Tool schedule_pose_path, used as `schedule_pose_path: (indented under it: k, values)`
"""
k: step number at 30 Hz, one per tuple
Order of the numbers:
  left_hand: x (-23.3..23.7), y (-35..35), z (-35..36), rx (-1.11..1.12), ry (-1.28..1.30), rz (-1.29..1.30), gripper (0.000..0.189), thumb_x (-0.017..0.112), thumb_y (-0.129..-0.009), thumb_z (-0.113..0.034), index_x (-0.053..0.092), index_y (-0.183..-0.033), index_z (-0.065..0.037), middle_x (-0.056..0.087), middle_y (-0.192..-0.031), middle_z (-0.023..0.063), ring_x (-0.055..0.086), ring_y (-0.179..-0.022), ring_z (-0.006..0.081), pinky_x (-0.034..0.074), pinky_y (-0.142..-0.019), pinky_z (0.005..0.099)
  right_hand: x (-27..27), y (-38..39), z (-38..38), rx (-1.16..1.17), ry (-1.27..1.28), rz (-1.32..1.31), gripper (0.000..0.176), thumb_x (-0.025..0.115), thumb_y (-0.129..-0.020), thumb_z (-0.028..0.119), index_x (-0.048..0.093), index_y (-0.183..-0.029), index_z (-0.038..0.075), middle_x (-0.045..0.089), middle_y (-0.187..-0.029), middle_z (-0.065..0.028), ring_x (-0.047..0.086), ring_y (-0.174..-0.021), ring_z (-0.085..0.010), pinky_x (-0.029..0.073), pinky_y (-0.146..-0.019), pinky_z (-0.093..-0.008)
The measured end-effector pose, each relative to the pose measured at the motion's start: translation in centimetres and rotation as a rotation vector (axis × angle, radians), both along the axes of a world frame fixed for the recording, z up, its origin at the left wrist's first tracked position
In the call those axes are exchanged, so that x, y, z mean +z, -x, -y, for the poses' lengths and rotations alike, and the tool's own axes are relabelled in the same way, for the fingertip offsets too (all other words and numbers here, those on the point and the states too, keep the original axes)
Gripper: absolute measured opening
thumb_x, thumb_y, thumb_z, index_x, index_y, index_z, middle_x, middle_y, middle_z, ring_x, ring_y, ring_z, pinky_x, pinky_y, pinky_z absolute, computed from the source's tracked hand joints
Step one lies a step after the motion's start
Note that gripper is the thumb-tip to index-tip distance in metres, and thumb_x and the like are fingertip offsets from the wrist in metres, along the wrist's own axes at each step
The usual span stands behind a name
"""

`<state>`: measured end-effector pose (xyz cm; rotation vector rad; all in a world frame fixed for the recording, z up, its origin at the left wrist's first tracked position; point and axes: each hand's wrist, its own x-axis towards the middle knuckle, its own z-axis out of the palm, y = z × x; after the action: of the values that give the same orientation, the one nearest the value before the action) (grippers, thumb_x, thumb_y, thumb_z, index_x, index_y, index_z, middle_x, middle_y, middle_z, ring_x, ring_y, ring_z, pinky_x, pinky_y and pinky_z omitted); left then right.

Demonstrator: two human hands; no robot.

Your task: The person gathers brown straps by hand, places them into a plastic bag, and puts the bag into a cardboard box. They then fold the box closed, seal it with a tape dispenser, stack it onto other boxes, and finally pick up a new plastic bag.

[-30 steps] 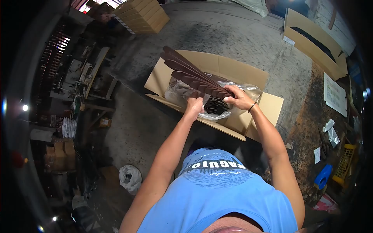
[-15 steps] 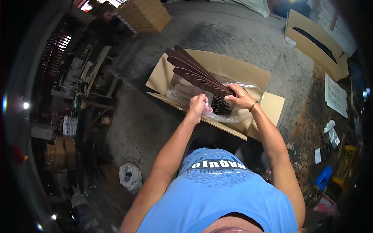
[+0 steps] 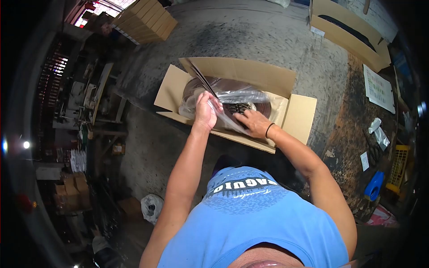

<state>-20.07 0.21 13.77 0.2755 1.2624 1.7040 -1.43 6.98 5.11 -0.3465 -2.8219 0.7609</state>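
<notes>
Leaning over an open cardboard box (image 3: 243,71), a person in a blue shirt works with both bare hands inside it. The box is plain corrugated board with its flaps folded outward, and it sits at the edge of a dark, stained, worn surface (image 3: 351,120). A clear plastic bag (image 3: 243,96), thin, crinkled and glossy, lines the inside of the box. Inside the bag lie the dark brown strips (image 3: 223,84), long, flat and narrow, bent round into a loose coil that follows the box walls. A few strip ends stick up at the far left corner of the box. The left hand (image 3: 204,111) is at the near left side of the box with its fingers clenched on a gathered fold of the bag, lifting it, probably to keep the mouth open and the film off the contents. The right hand (image 3: 251,123), a dark band at its wrist, lies palm down at the near right of the box. Its fingers are spread and released, grasping nothing, apparently pressing the strips flat so that they stay coiled. Beyond the box to the far right stands a second cardboard box (image 3: 344,31) holding one curved dark strip. To the far left a stack of cartons (image 3: 145,20) rests on the grey concrete floor.
</notes>
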Motion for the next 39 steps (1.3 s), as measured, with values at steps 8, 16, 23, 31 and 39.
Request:
schedule_pose_path:
  k: [8,16,23,31,39]
  values:
    - [1.0,-2.5,-1.5,-0.577,-0.027,-0.755,0.019,0.045,-0.097,-0.023,0.055,-0.096,-0.007,0.057,-0.076,-0.0002,0.047,-0.05,0.0034,0.04,-0.042,0.0182,-1.1,1.4,0.9,0.13,-0.108,0.412,0.055,0.049,-0.083,0.024,0.038,-0.136,0.023,0.048,-0.119,-0.0116,0.048,-0.11,-0.0306,0.039,-0.091,-0.043]
    - [1.8,0.7,-1.7,-0.515,0.203,-0.201,0.028,0.063,-0.085,-0.024,0.047,-0.101,-0.007,0.058,-0.081,0.0048,0.047,-0.051,0.0078,0.043,-0.044,0.0225,-1.0,1.3,1.3,0.108,-0.056,0.378,0.053,0.05,-0.083,0.023,0.039,-0.135,0.025,0.049,-0.122,-0.0085,0.047,-0.112,-0.0294,0.036,-0.094,-0.0463]
    - [-0.5,4.8,-5.5,-0.299,0.704,-1.695,0.033,0.056,-0.077,-0.011,0.044,-0.108,-0.009,0.061,-0.095,0.0281,0.057,-0.09,0.0466,0.043,-0.079,0.0524,-1.3,1.1,1.7,0.066,-0.038,0.34,0.047,0.046,-0.085,0.02,0.044,-0.131,0.019,0.049,-0.123,-0.0065,0.046,-0.113,-0.0276,0.032,-0.097,-0.0474]
    - [-0.3,1.2,-11.4,-0.381,0.032,-1.573,0.011,0.061,-0.08,-0.018,0.058,-0.084,-0.008,0.063,-0.077,0.0146,0.062,-0.072,0.0328,0.048,-0.066,0.0403,-1.6,1.4,1.6,0.095,-0.051,0.443,0.044,0.056,-0.078,0.019,0.052,-0.122,0.014,0.049,-0.122,-0.0052,0.044,-0.115,-0.026,0.032,-0.098,-0.0434]
    - [2.6,-1.5,-10.8,-0.407,-0.449,-1.887,0.014,0.06,-0.074,-0.009,0.058,-0.088,-0.007,0.063,-0.079,0.0099,0.062,-0.072,0.0279,0.05,-0.064,0.0387,-0.8,1.5,1.3,0.101,0.023,0.48,0.059,0.059,-0.075,0.023,0.044,-0.131,0.025,0.046,-0.129,-0.0049,0.043,-0.116,-0.0259,0.031,-0.098,-0.0416]
